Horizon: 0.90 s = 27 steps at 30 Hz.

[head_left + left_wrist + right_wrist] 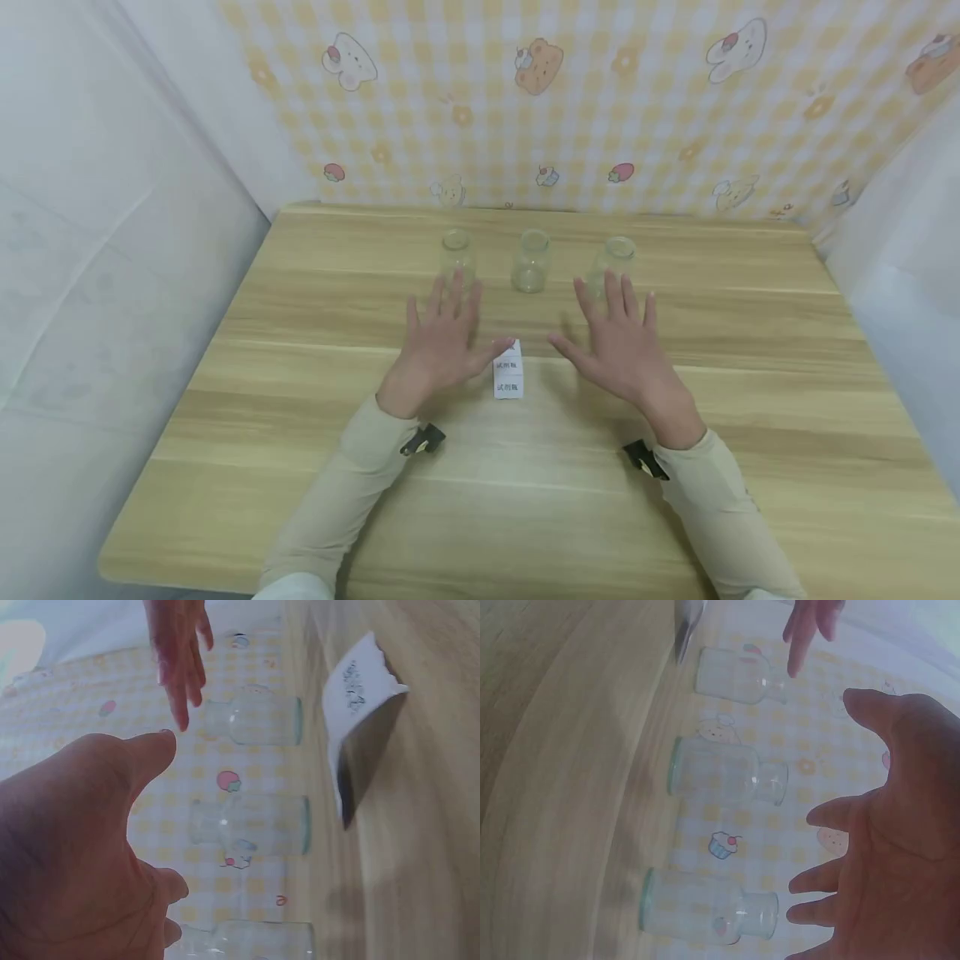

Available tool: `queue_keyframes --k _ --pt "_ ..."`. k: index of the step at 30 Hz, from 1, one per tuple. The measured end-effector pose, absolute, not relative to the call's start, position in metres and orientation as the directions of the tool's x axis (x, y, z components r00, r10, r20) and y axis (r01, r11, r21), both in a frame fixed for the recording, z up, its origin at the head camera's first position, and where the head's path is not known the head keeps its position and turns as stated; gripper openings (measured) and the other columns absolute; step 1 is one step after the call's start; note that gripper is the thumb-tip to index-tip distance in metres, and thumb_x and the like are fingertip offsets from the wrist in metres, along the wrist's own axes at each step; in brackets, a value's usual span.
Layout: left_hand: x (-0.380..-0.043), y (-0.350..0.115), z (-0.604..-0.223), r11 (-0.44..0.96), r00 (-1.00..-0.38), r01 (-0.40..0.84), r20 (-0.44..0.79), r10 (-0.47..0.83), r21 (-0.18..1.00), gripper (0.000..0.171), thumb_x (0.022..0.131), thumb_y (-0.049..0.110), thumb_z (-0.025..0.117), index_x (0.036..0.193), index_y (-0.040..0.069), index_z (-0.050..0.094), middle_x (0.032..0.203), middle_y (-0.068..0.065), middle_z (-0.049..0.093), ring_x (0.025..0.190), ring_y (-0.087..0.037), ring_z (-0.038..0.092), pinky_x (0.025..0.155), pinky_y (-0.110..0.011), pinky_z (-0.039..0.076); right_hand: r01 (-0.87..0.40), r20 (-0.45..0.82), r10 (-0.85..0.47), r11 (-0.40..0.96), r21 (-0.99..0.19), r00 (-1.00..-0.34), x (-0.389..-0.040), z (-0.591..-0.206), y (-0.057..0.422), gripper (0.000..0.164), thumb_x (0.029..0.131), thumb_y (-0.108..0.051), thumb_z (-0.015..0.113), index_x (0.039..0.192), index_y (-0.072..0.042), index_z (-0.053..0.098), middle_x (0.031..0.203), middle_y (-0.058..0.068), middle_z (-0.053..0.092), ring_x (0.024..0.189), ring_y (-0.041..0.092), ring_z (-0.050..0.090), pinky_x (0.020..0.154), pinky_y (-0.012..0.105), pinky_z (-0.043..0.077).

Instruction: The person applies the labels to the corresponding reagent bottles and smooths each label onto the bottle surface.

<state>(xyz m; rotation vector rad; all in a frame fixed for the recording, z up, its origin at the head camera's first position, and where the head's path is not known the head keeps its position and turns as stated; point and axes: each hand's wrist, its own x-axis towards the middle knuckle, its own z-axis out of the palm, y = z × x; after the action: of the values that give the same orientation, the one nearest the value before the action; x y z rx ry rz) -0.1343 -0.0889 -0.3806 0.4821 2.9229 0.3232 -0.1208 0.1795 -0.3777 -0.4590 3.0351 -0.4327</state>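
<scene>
Three clear glass bottles stand upright in a row toward the back of the table: a left bottle (456, 250), a middle bottle (530, 265) and a right bottle (618, 252). My left hand (442, 346) hovers with fingers spread in front of the left bottle, its fingertips overlapping that bottle in the head view. My right hand (622, 346) is likewise spread, overlapping the lower part of the right bottle. Between the hands lies a white strip of printed labels (508, 383), its top end partly behind my left thumb. In the left wrist view the label strip (356, 705) curls up off the wood.
The wooden table (480, 517) runs up to a yellow checked backdrop (480, 125) with cartoon prints. White sheeting (112, 250) hangs at the left and more white sheeting (907, 250) at the right. A small black camera (423, 440) sits at the left wrist, another black camera (645, 460) at the right.
</scene>
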Motion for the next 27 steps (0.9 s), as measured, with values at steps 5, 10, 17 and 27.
queue_keyframes --k 5,10,17,27 --pt "-0.131 -0.09 -0.374 0.9 -0.929 0.338 -0.059 0.366 0.274 0.1 0.097 0.078 0.04 0.167 0.018 0.004 0.174 -0.009 -0.009 0.158 -0.035 -0.008 0.119 -0.072 0.005 -0.297 0.025 -0.303 0.909 -0.294 -0.953 -0.121 -0.375 0.178 0.09 0.101 -0.071 0.043 0.166 -0.012 0.02 0.168 0.031 0.007 0.156 0.049 0.001 0.117 0.074 0.002" --pt "-0.124 -0.089 -0.358 0.839 -0.903 0.422 0.073 0.424 0.343 0.083 0.103 0.054 0.057 0.164 0.009 0.025 0.172 -0.016 0.015 0.155 -0.038 0.023 0.118 -0.064 0.028 -0.382 0.195 -0.329 0.825 -0.417 -0.924 -0.119 -0.373 0.174 0.076 0.105 -0.049 0.054 0.162 -0.005 0.03 0.163 0.032 0.025 0.152 0.048 0.022 0.117 0.069 0.02" --pt "-0.123 -0.085 -0.349 0.745 -0.914 0.395 0.145 0.38 0.538 0.02 0.104 0.027 0.065 0.097 0.01 0.072 0.08 0.0 0.069 0.069 -0.015 0.062 0.062 -0.031 0.051 -0.436 0.369 -0.263 0.722 -0.537 -0.891 -0.117 -0.375 0.162 0.032 0.104 -0.023 0.064 0.121 0.003 0.064 0.106 0.017 0.07 0.094 0.032 0.066 0.081 0.047 0.054" --pt "-0.14 -0.085 -0.389 0.762 -0.935 0.205 -0.107 0.337 0.615 0.044 0.111 0.028 0.048 0.07 0.013 0.05 0.063 0.0 0.048 0.055 -0.014 0.044 0.052 -0.028 0.039 -0.245 0.097 -0.266 0.607 -0.756 -0.959 -0.12 -0.401 0.14 0.022 0.104 -0.016 0.061 0.088 -0.004 0.068 0.067 0.001 0.056 0.06 0.015 0.048 0.055 0.026 0.039"
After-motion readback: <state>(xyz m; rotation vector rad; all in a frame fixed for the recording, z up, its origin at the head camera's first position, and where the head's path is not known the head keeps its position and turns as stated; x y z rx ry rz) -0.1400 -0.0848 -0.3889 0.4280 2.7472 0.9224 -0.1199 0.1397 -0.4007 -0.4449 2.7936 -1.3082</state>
